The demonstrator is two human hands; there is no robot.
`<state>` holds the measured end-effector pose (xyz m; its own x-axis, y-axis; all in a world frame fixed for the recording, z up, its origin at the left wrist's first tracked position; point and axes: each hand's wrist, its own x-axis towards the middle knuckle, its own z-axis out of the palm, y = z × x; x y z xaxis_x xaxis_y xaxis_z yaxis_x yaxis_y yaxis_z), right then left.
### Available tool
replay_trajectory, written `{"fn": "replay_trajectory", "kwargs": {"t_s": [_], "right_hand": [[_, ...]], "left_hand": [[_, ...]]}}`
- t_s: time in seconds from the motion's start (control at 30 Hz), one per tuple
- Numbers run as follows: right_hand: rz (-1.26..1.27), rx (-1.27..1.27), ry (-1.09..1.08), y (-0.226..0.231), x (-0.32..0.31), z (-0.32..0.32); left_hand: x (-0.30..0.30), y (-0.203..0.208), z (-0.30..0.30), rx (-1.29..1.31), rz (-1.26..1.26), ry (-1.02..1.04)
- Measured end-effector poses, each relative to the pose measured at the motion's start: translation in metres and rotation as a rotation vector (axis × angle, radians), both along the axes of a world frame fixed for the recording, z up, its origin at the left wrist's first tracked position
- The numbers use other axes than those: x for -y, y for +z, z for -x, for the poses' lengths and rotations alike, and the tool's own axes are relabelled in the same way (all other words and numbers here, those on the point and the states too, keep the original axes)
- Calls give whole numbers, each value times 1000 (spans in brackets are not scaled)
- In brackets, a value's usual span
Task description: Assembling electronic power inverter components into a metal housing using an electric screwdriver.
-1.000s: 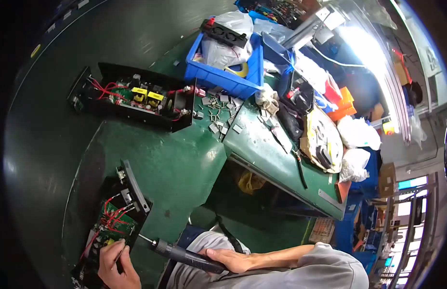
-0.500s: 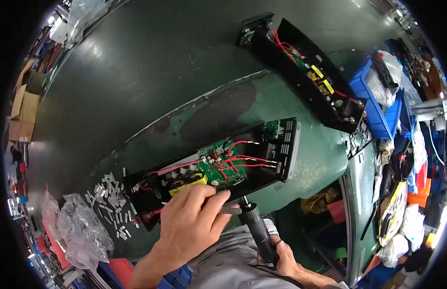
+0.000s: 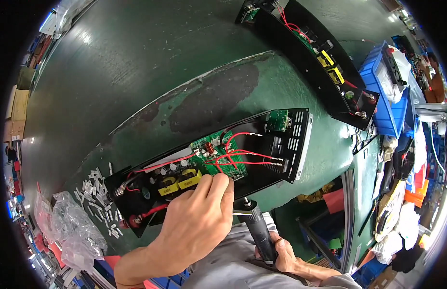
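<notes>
Across the green worktable lies an open black metal case [image 3: 262, 173], slanted, with a green circuit board [image 3: 203, 143], yellow transformers [image 3: 189, 178] and red wires [image 3: 240, 152] inside. My left hand [image 3: 199, 226] is closed over the case's near edge, its fingertips pinched at the board's near side. A slim metal tool that looks like tweezers [image 3: 241, 212] sticks out beside the palm; its tips are hidden. My right hand [image 3: 282, 254] wraps the lower end of a black electric screwdriver [image 3: 260, 233]. The screwdriver's bit points up at the case's near side wall; contact cannot be made out.
A second open black case [image 3: 300, 58] with similar parts lies at the far right. Small white strips [image 3: 96, 195] are scattered left of the near case, beside clear plastic bags [image 3: 74, 226]. Blue bins [image 3: 385, 111] stand at the right edge.
The near case appears slightly lower left in view, partly from head movement. My left fingertips have risen to the board's edge and pinch closer together. The screwdriver stays in my right hand.
</notes>
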<state>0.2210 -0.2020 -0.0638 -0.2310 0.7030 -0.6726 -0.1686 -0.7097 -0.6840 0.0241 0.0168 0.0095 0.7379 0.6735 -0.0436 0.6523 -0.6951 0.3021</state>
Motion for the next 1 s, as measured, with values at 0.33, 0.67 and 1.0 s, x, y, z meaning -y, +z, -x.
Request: {"fn": "replay_trajectory", "kwargs": {"t_s": [0.33,0.67,1.0], "right_hand": [[26,-34,-41,-3,0,-2],[234,-566,-157,-11,2,-4],[465,-271,-346,-6,-17,-5]], "left_hand": [[-4,-4,-1,31,31,-20],[-3,3,0,31,32,-71],[-3,-5,4,105,62,44]]}}
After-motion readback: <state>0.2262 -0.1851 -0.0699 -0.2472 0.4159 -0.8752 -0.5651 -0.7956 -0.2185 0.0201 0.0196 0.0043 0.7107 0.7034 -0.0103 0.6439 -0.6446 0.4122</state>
